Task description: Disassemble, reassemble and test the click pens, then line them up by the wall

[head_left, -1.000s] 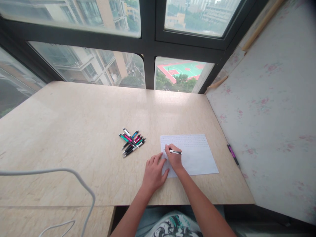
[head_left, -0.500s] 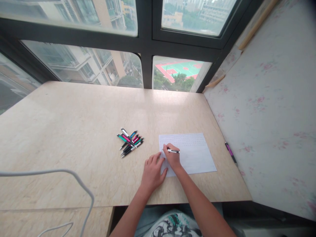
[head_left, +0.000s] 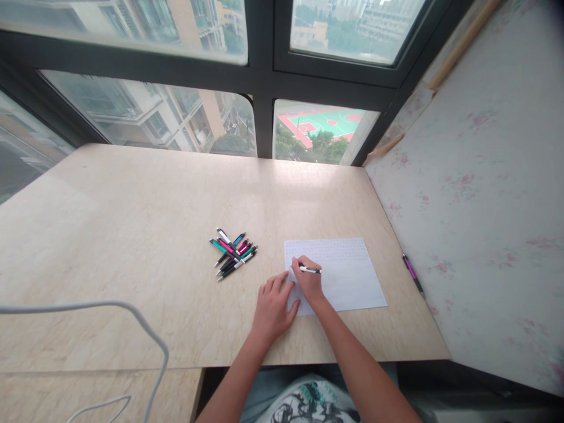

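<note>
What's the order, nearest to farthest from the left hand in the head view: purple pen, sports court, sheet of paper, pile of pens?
1. Sheet of paper: to the right, partly covered by the left hand.
2. Pile of pens: left of the hand, farther up the table.
3. Purple pen: far right, beside the wall.
4. Sports court: outdoors, beyond the window.

The left hand [head_left: 273, 302] lies palm down, the right hand [head_left: 309, 283] curled, pinching.

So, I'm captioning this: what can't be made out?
All in the head view:
Writing on the paper: too small to read.
White pen: front part mostly covered by the right hand.
Paper's lower left edge: partly behind the left hand.
Cable: ends cut off by picture edges.
</note>
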`<state>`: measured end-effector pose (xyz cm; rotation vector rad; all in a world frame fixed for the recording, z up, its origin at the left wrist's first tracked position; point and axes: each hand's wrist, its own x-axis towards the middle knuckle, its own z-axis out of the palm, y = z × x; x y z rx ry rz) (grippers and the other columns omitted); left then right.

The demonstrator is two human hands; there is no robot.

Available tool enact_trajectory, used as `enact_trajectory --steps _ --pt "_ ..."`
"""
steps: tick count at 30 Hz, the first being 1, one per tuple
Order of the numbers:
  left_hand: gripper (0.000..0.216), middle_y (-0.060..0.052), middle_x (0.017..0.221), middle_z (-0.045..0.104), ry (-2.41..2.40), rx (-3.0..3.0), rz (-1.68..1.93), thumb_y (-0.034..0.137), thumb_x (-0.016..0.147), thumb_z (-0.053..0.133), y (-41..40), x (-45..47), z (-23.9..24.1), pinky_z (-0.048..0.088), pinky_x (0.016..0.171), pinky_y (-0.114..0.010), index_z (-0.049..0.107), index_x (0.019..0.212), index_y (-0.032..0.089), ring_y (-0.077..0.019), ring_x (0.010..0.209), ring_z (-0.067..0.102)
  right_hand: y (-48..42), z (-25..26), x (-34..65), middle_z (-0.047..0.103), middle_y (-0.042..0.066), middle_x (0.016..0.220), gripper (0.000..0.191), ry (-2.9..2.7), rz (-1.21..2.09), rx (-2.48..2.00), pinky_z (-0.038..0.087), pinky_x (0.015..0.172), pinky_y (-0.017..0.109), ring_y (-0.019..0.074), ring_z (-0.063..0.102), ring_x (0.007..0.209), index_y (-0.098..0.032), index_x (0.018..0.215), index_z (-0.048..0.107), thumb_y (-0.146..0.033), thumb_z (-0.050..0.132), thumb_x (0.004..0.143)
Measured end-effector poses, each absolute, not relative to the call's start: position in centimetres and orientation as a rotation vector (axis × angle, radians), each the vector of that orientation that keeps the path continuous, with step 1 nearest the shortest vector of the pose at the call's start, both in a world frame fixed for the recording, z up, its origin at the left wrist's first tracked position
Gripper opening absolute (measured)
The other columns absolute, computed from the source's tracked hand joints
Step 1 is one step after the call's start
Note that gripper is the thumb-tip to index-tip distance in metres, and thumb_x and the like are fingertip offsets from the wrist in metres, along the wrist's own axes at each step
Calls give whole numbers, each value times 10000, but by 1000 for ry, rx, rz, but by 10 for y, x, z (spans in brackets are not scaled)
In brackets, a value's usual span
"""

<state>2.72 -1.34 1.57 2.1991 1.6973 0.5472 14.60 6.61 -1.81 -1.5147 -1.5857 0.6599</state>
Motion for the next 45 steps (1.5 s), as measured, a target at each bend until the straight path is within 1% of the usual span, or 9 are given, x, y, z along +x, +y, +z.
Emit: enact_trajectory --steps 17,23,30,34,36,38,41,43,45 --pt "341 -104 1350 504 1698 2215 545 263 799 591 -13 27 15 385 925 -449 582 1139 243 -306 1192 450 68 -22 146 438 -46 500 370 -1599 619 -1513 277 512 241 103 338 487 -201 540 447 -348 444 879" --pt "331 -115 1353 505 1704 2230 541 284 815 579 -12 27 14 390 918 -453 589 1141 227 -310 1185 454 69 -18 151 484 -39 538 377 -1481 656 -1517 336 533 223 104 410 521 -195 591 466 -392 425 910" --pt "346 -119 1361 504 1695 2230 579 288 825 569 -13 26 13 390 930 -470 585 1164 227 -314 1185 454 73 -8 161 493 -37 536 403 -1082 1173 -1294 367 513 226 106 436 505 -186 676 579 -503 458 893" --pt "370 -122 1370 500 1701 2231 582 272 831 555 -13 26 10 389 938 -472 565 1196 210 -311 1182 458 74 -2 165 566 5 646 432 -846 1311 -1208 353 467 201 97 472 541 -169 653 594 -534 492 861" --pt "372 -120 1363 509 1710 2234 591 252 835 542 -13 26 8 387 944 -469 557 1203 205 -306 1179 461 70 1 169 536 -23 606 385 -755 1344 -1228 298 408 176 82 439 489 -175 746 597 -548 547 827" --pt "369 -118 1352 523 1717 2243 617 227 836 529 -13 25 6 392 938 -466 558 1203 207 -303 1170 470 62 4 175 496 -67 541 399 -730 1353 -1271 260 372 157 73 392 428 -193 966 586 -557 590 800" --pt "364 -116 1338 541 1737 2256 645 191 829 515 -12 25 3 405 916 -460 569 1189 207 -300 1151 484 49 7 187 501 -97 509 629 -797 1298 -1343 279 352 147 79 389 397 -219 1281 433 -551 622 781" --pt "357 -116 1334 548 1761 2262 645 167 824 508 -12 25 1 409 905 -457 579 1172 203 -301 1142 490 41 8 198 513 -99 508 739 -842 1230 -1397 301 348 148 84 404 394 -221 1373 338 -541 632 775" --pt "360 -117 1330 555 1791 2268 639 140 814 501 -12 25 0 408 903 -458 586 1159 199 -303 1134 495 37 6 208 523 -95 509 768 -871 1194 -1445 310 344 150 86 410 389 -216 1398 310 -537 628 776"
